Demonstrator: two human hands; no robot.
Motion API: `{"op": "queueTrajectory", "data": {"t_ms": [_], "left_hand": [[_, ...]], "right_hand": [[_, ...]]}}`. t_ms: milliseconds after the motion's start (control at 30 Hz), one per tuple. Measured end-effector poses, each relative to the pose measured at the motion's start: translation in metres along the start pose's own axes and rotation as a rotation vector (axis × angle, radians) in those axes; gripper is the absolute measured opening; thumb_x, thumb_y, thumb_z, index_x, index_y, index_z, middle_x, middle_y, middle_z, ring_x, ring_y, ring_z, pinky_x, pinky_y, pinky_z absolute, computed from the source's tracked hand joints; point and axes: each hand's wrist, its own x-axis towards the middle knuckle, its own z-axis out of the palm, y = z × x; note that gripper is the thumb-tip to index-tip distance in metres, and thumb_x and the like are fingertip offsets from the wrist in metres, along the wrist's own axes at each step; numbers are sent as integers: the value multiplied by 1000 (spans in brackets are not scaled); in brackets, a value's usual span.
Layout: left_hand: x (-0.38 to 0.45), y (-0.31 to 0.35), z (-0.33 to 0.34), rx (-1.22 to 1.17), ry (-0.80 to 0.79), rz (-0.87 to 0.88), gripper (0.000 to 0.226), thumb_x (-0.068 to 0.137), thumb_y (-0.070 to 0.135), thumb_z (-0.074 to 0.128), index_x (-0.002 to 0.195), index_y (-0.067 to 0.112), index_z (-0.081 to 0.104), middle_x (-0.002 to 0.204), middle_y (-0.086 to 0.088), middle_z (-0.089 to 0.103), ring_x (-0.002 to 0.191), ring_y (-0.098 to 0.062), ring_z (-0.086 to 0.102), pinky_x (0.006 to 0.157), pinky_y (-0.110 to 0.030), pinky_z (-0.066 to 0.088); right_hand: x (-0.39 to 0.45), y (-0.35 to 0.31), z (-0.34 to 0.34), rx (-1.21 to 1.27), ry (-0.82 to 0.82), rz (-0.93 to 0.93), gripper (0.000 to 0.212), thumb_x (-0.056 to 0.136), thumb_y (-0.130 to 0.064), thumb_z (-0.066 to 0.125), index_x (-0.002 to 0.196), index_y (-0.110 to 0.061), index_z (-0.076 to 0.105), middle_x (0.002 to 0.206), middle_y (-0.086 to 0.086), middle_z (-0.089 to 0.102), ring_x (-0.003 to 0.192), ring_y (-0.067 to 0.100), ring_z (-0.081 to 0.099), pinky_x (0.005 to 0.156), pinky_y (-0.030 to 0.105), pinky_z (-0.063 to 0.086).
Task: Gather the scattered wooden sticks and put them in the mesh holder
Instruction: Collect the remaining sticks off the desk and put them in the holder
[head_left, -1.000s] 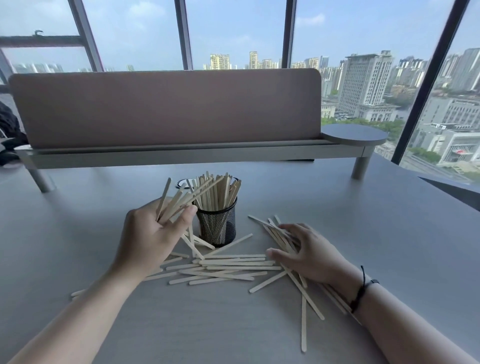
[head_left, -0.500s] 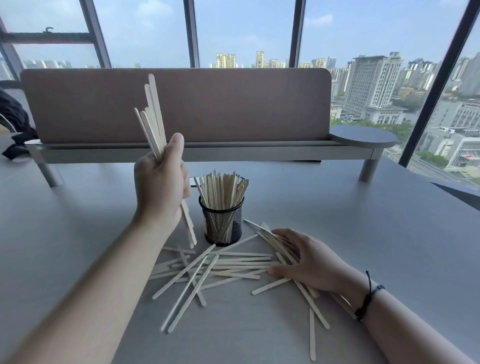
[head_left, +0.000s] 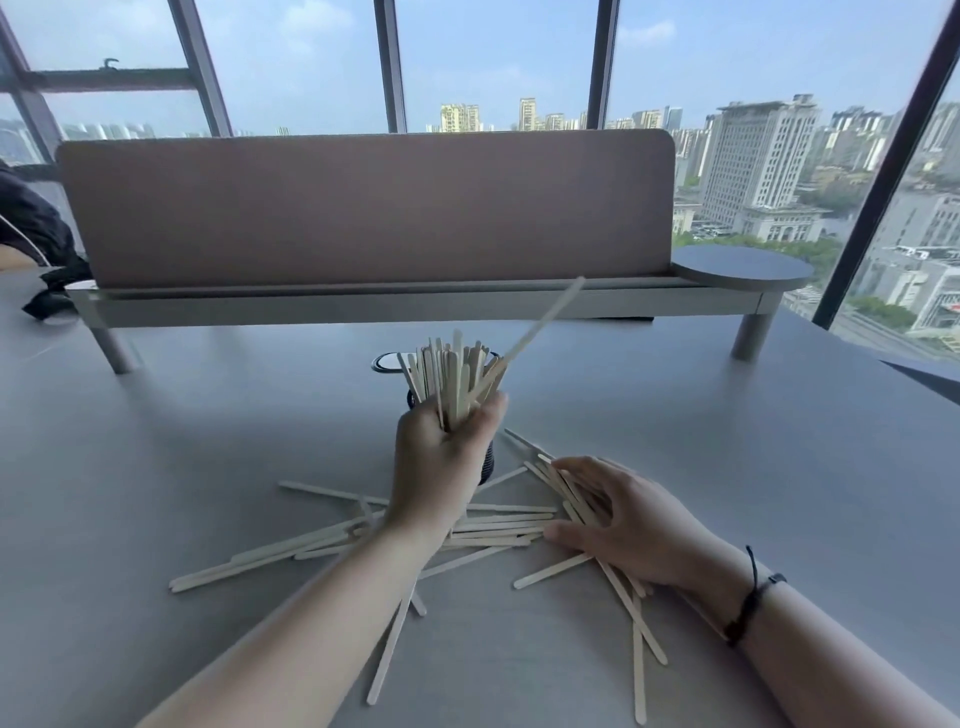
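Over on the left, the left forearm reaches up and forward from the bottom edge, and the left hand (head_left: 441, 462) is raised right in front of the mesh holder (head_left: 488, 462), fingers curled around a bundle of sticks (head_left: 452, 379). That bundle stands close to upright, long axes running up and away from the palm, fanning a little at the top, and whether every stick there is in the grip or already in the holder cannot be told, since the hand hides most of the holder. One lone stick (head_left: 545, 317) juts out of the cluster, tilted up and to the right. Down on the grey table (head_left: 156, 441), the scattered sticks (head_left: 498, 525) lie flat in a loose heap just in front of the holder, most pointing roughly left to right, with a few strays running toward the near edge. Moving right, the right hand (head_left: 623, 519) lies palm down on the heap, fingers spread and fairly straight, pressing on a sheaf of sticks that angles from upper left to lower right beneath it. A dark band (head_left: 753, 597) circles that wrist.
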Motion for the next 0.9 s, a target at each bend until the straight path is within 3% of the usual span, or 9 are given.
{"op": "queueTrajectory", "data": {"t_ms": [133,267,500,633,767,833,900], "left_hand": [[-14,-8,-4,96,-16,40,55,86,28,71,59,0,32,50,-23,28,42,-33,30,43,-41,34],[-9,-8,-10,104,7,56,59,91,26,69,58,-5,32,50,-28,32,42,-37,36,43,-42,37],[-8,-9,-11,99,-68,28,59,91,39,66,59,2,33,48,-22,30,39,-23,34,40,-45,35],[-8,-10,-13,172,-115,14,61,90,47,64,51,16,28,46,0,27,43,-16,27,47,-29,24],[20,24,-12,-117,46,-69,67,99,45,53,42,21,29,39,5,25,34,-14,21,44,-21,20],[41,51,-11,-260,119,-32,62,102,44,48,48,22,25,44,1,20,37,-14,20,42,-21,18],[62,72,-10,-307,157,22,59,101,48,46,54,19,26,49,-6,24,39,-18,27,41,-24,25]], "right_hand": [[0,-1,0,1,2,-5,81,62,-80,59,134,-45,44,132,-25,54,123,1,50,104,30,42],[0,-1,0,2,2,-10,83,61,-82,57,134,-44,45,134,-23,54,126,1,49,106,29,40],[-1,-4,-2,-14,-6,-1,80,64,-80,58,134,-44,45,129,-22,56,121,3,51,101,27,41],[-2,-4,-2,-14,-6,4,79,63,-80,57,132,-46,45,128,-23,56,121,3,50,101,27,41],[-1,-4,-2,-9,-9,7,79,62,-82,55,132,-46,45,129,-23,55,123,3,50,102,27,41],[-1,-4,-2,-6,-9,7,79,62,-81,56,131,-46,45,127,-23,56,122,3,50,101,27,41],[-1,-5,-3,-3,-8,10,78,62,-80,56,131,-46,46,126,-23,56,120,2,50,100,26,41]]}}
